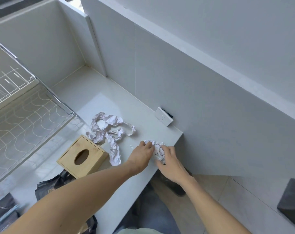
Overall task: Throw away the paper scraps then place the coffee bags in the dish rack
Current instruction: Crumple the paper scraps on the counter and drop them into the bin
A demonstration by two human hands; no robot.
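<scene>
A crumpled paper wad (158, 151) lies near the counter's right corner, pressed between my left hand (142, 155) and my right hand (170, 162), both curled around it. More crumpled paper scraps (109, 130) sprawl in long twisted strips on the white counter (96, 98) just left of my hands. Dark coffee bags (54, 184) lie at the near edge, partly hidden by my left arm; another dark bag (3, 210) is at the lower left. The wire dish rack (23, 114) fills the left side.
A wooden tissue box (83, 156) stands between the scraps and the bags. A white wall socket (164, 116) sits low on the backsplash. A dark bin (291, 203) stands on the floor at the lower right. The counter ends at my right hand.
</scene>
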